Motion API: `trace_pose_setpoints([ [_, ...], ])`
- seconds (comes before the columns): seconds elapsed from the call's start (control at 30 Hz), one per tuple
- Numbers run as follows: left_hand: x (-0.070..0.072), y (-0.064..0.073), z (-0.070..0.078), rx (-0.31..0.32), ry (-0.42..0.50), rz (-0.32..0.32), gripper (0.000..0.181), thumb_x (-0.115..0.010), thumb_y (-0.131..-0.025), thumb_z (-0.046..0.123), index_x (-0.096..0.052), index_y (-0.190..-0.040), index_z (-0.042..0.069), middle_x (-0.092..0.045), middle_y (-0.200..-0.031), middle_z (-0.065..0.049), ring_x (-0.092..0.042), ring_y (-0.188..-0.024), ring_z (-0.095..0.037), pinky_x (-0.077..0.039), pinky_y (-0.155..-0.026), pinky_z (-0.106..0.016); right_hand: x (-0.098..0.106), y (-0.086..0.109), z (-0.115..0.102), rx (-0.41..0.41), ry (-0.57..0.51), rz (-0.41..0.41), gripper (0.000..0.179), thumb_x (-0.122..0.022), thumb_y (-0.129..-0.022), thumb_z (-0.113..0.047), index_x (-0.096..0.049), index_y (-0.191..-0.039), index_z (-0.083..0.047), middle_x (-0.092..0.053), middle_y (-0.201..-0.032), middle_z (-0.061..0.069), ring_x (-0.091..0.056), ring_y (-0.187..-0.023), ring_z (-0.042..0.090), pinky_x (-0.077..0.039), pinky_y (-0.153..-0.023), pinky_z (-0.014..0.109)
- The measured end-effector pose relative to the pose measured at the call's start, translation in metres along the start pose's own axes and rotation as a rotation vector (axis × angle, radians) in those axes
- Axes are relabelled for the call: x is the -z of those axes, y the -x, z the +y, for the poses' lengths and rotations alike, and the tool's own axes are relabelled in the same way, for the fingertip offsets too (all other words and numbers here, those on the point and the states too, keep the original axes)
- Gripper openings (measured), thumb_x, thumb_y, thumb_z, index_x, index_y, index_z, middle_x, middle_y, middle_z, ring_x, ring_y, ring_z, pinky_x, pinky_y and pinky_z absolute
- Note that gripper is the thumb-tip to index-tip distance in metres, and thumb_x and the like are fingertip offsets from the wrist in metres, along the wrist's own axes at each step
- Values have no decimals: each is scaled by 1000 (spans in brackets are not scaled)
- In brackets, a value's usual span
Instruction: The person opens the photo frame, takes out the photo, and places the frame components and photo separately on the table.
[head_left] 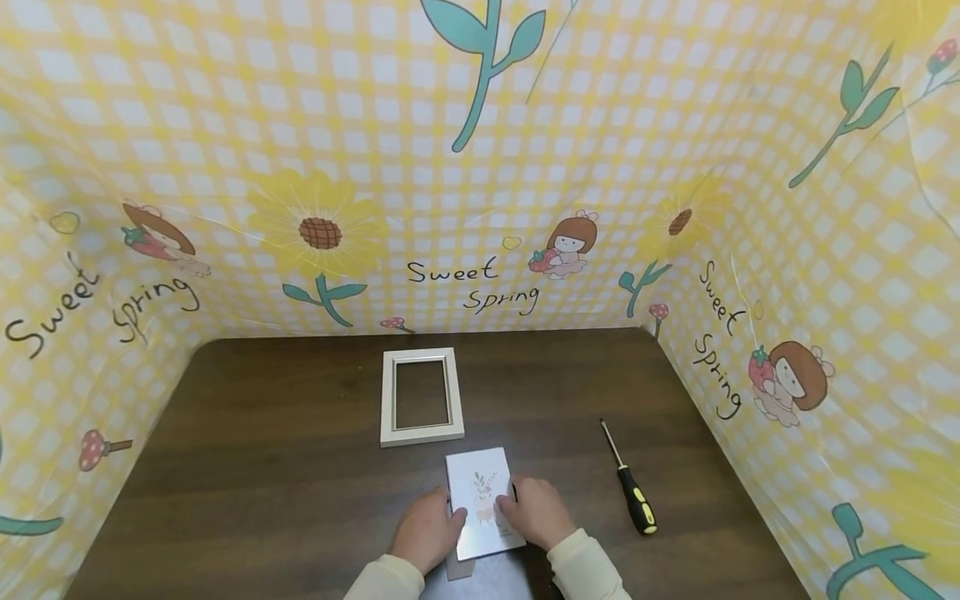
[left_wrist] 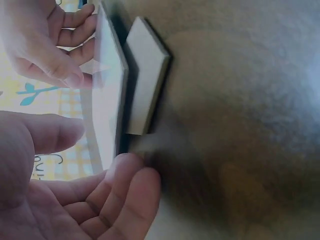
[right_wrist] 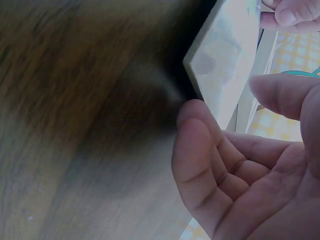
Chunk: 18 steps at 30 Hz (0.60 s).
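Near the front of the table I hold a photo frame backing board faced with a white card that shows a printed plant. My left hand grips its left edge, with the thumb by the card's face and the fingers curled at the edge. On the opposite edge, my right hand grips the board with its thumb over the card. A flat stand leg sticks out behind the board in the left wrist view. The white picture frame lies beyond the board, and the table shows through its opening.
A screwdriver with a black and yellow handle lies to the right on the dark wooden table. Yellow checked cloth rises along the table's back and both sides.
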<state>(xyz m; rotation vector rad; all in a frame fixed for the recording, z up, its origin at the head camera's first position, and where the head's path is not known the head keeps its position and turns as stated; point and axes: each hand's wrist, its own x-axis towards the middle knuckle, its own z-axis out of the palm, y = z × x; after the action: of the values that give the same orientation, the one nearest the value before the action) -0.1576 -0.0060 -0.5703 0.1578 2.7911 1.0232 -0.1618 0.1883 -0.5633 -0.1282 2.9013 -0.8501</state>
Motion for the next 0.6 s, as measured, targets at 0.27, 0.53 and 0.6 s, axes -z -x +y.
trace_pose_setpoints([
  [0.27, 3, 4, 9, -1, -64, 25, 30, -69, -91, 24, -68, -99, -5, -67, -85, -16, -66, -83, -37, -51, -74, -52, 1, 4, -3, 0, 10, 30, 15, -67, -93, -17, -61, -81, -11, -59, -70, 0, -50, -60, 14, -45, -55, 34],
  [0.53, 7, 4, 16, -53, -32, 74, 48, -70, -92, 23, -61, -124, -11, -68, -100, -21, -66, -96, -40, -50, -86, -54, 13, 2, -6, 52, 1, 133, 9, -65, -93, -12, -63, -87, -6, -62, -72, 7, -55, -62, 19, -46, -56, 36],
  [0.6, 9, 2, 16, -84, 12, 83, 56, -70, -92, 19, -53, -135, -12, -67, -92, -15, -66, -84, -33, -52, -77, -50, 18, 1, -7, 57, -47, 152, 19, -64, -93, -9, -67, -109, 1, -67, -80, 13, -56, -63, 19, -48, -57, 36],
])
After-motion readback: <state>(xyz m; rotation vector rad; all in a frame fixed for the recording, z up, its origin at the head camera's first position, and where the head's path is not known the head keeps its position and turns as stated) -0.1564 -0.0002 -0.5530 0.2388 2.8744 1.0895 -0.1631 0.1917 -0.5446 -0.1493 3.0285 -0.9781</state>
